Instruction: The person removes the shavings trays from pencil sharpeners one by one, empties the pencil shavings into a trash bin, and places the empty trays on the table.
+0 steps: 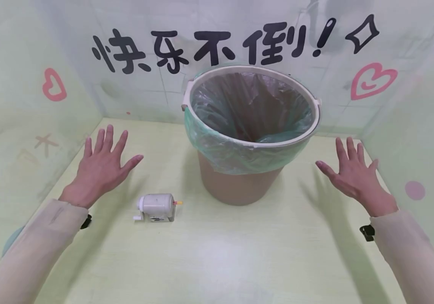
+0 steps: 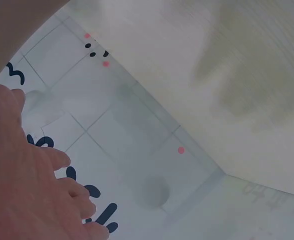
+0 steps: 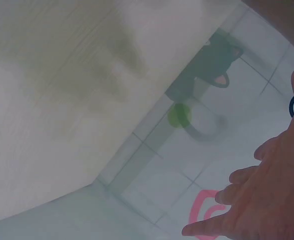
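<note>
My left hand (image 1: 101,165) hovers over the left of the table, palm down with its fingers spread, holding nothing. To the right, my right hand (image 1: 355,177) is held the same way, also with nothing in it. A brown trash can (image 1: 235,188) stands upright between them at the back, a green translucent bag (image 1: 235,162) folded over its white rim. Nearest my left hand is a small grey pencil sharpener (image 1: 157,204) with a white crank on its left and a short yellow and red pencil (image 1: 179,202) sticking out of its right end. Neither hand touches anything.
Pale walls close in the table (image 1: 217,261) at the back and both sides. The back wall (image 1: 133,93) carries black lettering and a pink heart (image 1: 373,81). In the wrist views the hands appear against the wall, with shadows on the table.
</note>
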`<act>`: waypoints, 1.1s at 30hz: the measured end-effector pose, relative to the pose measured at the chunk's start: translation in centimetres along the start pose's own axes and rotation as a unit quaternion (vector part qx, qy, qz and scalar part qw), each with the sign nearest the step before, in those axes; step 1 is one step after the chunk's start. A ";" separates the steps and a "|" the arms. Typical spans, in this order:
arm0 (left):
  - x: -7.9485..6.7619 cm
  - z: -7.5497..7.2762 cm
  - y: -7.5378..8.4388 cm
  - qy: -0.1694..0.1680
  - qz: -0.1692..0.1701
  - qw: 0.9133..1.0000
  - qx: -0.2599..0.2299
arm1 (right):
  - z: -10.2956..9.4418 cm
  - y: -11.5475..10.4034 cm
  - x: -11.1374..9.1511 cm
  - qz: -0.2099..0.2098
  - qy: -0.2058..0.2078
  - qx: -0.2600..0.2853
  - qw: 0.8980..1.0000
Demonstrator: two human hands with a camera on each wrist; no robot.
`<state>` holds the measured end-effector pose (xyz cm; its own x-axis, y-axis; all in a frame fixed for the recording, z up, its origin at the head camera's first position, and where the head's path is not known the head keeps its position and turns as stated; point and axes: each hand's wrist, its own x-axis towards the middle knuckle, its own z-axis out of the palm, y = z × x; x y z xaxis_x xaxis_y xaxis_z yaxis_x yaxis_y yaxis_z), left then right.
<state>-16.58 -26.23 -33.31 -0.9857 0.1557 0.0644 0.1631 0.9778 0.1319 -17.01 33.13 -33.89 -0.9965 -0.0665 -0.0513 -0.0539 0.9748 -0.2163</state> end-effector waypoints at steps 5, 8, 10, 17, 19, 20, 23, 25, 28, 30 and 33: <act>-0.2 0.1 0.1 -0.008 0.000 1.000 0.003 | 0.4 -0.2 -0.6 0.001 0.006 0.010 1.000; -0.4 0.1 0.1 -0.007 -0.003 1.000 0.000 | 0.4 -0.6 -0.7 -0.003 0.016 0.008 1.000; -0.5 0.1 0.2 -0.004 -0.005 1.000 -0.003 | 0.4 -0.8 -0.8 -0.005 0.021 0.008 1.000; -1.2 0.2 0.5 -0.012 0.001 1.000 -0.013 | 0.3 -1.3 -1.2 -0.009 0.027 0.001 1.000; -1.4 0.2 0.7 -0.011 0.003 1.000 -0.015 | 0.4 -1.5 -1.4 -0.010 0.027 -0.002 1.000; -1.5 0.3 0.7 -0.009 0.003 1.000 -0.016 | 0.4 -1.5 -1.5 -0.010 0.028 -0.003 1.000; -1.7 0.4 0.7 -0.003 0.005 1.000 -0.017 | 0.4 -1.8 -1.8 -0.012 0.029 -0.006 0.999; -1.9 0.5 0.8 -0.001 0.008 1.000 -0.018 | 0.5 -2.0 -2.1 -0.013 0.030 -0.006 0.999; -2.2 0.6 0.9 -0.001 0.013 1.000 -0.017 | 0.6 -2.4 -2.5 -0.014 0.034 -0.002 0.999; -2.4 0.7 1.0 -0.006 0.014 1.000 -0.016 | 0.6 -2.7 -2.8 -0.015 0.036 0.004 0.999; -2.7 0.7 1.1 -0.014 0.014 1.000 -0.018 | 0.7 -3.2 -3.2 -0.019 0.042 0.010 0.999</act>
<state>-13.79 -25.50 -34.05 -0.9815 0.1869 0.0416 0.1912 0.9676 0.1651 -13.56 30.08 -33.74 -0.9956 -0.0849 0.0402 -0.0920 0.9675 -0.2355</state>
